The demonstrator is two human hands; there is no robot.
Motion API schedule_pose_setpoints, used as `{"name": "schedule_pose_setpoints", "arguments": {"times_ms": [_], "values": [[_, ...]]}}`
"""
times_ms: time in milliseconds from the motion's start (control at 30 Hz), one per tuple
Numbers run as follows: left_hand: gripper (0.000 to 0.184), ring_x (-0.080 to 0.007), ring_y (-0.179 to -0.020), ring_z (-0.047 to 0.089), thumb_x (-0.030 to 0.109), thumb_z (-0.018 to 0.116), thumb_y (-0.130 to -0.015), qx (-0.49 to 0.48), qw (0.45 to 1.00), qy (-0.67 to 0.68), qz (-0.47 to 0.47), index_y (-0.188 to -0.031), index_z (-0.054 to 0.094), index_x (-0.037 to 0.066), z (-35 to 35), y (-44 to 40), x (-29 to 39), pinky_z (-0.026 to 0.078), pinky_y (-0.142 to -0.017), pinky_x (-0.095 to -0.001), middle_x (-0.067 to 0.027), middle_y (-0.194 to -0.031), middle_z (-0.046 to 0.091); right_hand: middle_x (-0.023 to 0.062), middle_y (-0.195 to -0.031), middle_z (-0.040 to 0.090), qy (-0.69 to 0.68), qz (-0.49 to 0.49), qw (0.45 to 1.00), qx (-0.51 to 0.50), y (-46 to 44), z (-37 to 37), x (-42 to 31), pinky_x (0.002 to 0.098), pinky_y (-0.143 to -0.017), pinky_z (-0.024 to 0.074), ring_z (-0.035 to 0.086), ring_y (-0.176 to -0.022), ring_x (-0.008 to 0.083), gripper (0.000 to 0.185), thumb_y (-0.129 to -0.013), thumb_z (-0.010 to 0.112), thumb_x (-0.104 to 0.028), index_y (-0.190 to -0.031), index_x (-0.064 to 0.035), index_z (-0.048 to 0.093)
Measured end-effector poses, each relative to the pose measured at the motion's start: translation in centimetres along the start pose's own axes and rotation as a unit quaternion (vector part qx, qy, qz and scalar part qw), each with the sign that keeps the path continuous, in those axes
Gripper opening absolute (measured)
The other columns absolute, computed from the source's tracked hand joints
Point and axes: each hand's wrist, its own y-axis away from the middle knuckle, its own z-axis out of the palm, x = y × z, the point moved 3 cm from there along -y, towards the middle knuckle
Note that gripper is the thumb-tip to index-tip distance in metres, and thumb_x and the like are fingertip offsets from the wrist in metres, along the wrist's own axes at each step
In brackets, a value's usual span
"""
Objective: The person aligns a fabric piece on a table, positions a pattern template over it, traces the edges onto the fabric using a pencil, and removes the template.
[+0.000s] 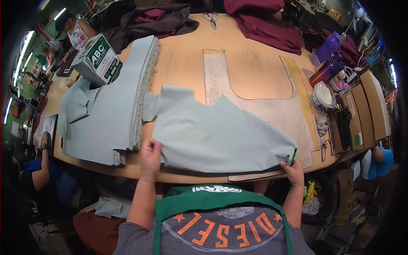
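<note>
A pale grey-green piece of fabric lies across the near part of the table, partly over a flat U-shaped pattern board. My left hand is closed on the fabric's near left edge. At the near right corner, my right hand pinches the cloth, which puckers there. A slim green pen-like stick rises from that same hand; its lower end is hidden. Left of the piece stands a thick stack of matching fabric with frayed edges.
A tin box marked ABC rests on the stack. Scissors lie at the far edge, near maroon cloth. Bottles, a tub and cardboard boxes crowd the right side. Another person is at the far left.
</note>
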Motion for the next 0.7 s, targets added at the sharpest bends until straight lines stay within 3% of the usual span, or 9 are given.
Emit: {"name": "schedule_pose_setpoints", "arguments": {"times_ms": [100, 167, 300, 367, 400, 467, 600, 667, 700], "values": [[0.020, -0.0143, -0.080, 0.051, 0.019, 0.053, -0.087, 0.018, 0.940, 0.291, -0.175, -0.102, 0.048, 0.007, 1.3, 1.3, 1.5, 0.043, -0.071, -0.0285, -0.0028, -0.095, 0.055, 0.0039, -0.094, 0.060, -0.113, -0.022, 0.993, -0.001, 1.4, 0.2, -2.0, 0.0255, -0.074, 0.0434, 0.055, -0.083, 0.0127, 0.032, -0.074, 0.066, -0.008, -0.102, 0.0031, 0.055], [0.040, -0.0149, -0.100, 0.052, 0.020, 0.053, -0.086, -0.040, 0.863, 0.394, -0.315, -0.122, 0.040, 0.007, 2.3, 3.2, 1.0, 0.043, -0.087, -0.0317, -0.0065, -0.112, 0.052, 0.0046, -0.095, 0.060, -0.133, -0.061, 0.988, 0.046, 2.0, 0.5, -3.3, 0.0262, -0.075, 0.0434, 0.055, -0.084, 0.0131, 0.034, -0.075, 0.065, -0.009, -0.104, 0.0030, 0.054], [0.039, -0.0220, -0.107, 0.049, 0.012, 0.052, -0.084, -0.166, 0.933, 0.158, -0.279, -0.120, 0.039, 0.004, 2.4, 5.3, 0.9, 0.038, -0.094, -0.0388, -0.0097, -0.113, 0.052, 0.0090, -0.098, 0.058, -0.156, -0.071, 0.985, 0.018, 4.0, -0.6, -6.1, 0.0274, -0.079, 0.0429, 0.055, -0.088, 0.0158, 0.052, -0.069, 0.071, -0.020, -0.108, 0.0071, 0.049], [0.039, -0.0237, -0.105, 0.051, 0.009, 0.050, -0.083, -0.167, 0.940, 0.218, -0.201, -0.120, 0.039, 0.002, 3.1, 5.1, 4.6, 0.040, -0.092, -0.0393, -0.0106, -0.112, 0.052, 0.0118, -0.100, 0.058, -0.174, -0.107, 0.979, 0.000, 4.8, -1.4, -7.4, 0.0280, -0.079, 0.0435, 0.056, -0.089, 0.0181, 0.061, -0.063, 0.073, -0.024, -0.107, 0.0098, 0.048], [0.047, -0.0288, -0.106, 0.050, 0.011, 0.053, -0.079, -0.157, 0.954, 0.195, -0.164, -0.121, 0.036, -0.002, 2.2, 4.0, 5.3, 0.038, -0.094, -0.0411, -0.0167, -0.117, 0.048, 0.0118, -0.099, 0.058, -0.192, -0.127, 0.973, -0.011, 4.6, -1.4, -7.7, 0.0284, -0.079, 0.0437, 0.056, -0.089, 0.0184, 0.059, -0.064, 0.072, -0.024, -0.107, 0.0092, 0.048], [0.037, -0.0267, -0.103, 0.052, 0.008, 0.049, -0.083, -0.178, 0.943, 0.247, -0.135, -0.118, 0.040, -0.001, 3.0, 1.7, 7.7, 0.040, -0.091, -0.0395, -0.0131, -0.112, 0.052, 0.0117, -0.099, 0.058, -0.227, -0.172, 0.958, -0.040, 2.9, -0.9, -8.9, 0.0293, -0.079, 0.0441, 0.056, -0.089, 0.0188, 0.056, -0.067, 0.070, -0.023, -0.108, 0.0081, 0.048], [0.034, -0.0258, -0.100, 0.053, 0.015, 0.049, -0.085, -0.104, 0.942, 0.215, -0.237, -0.114, 0.044, -0.001, 6.3, -8.4, 5.0, 0.041, -0.090, -0.0392, -0.0143, -0.111, 0.053, 0.0080, -0.090, 0.059, -0.021, 0.042, 0.997, 0.056, -8.4, 2.7, -9.4, 0.0262, -0.068, 0.0461, 0.058, -0.077, 0.0157, 0.040, -0.077, 0.064, -0.022, -0.105, 0.0033, 0.051], [0.032, -0.0264, -0.101, 0.053, 0.017, 0.048, -0.086, -0.106, 0.939, 0.256, -0.204, -0.112, 0.046, 0.000, 7.0, -15.4, 5.8, 0.042, -0.089, -0.0393, -0.0144, -0.110, 0.054, -0.0007, -0.068, 0.055, -0.275, -0.045, 0.960, 0.006, -14.6, 4.2, -9.8, 0.0243, -0.050, 0.0439, 0.051, -0.054, 0.0086, 0.021, -0.074, 0.067, -0.017, -0.086, -0.0039, 0.055], [0.031, -0.0262, -0.100, 0.053, 0.018, 0.051, -0.085, -0.127, 0.943, 0.273, -0.141, -0.111, 0.048, 0.001, 7.8, -16.8, 9.6, 0.042, -0.088, -0.0395, -0.0134, -0.109, 0.055, -0.0021, -0.065, 0.054, -0.266, -0.099, 0.959, -0.007, -15.1, 4.3, -12.9, 0.0245, -0.049, 0.0439, 0.049, -0.052, 0.0079, 0.020, -0.075, 0.067, -0.017, -0.085, -0.0048, 0.055]]}}
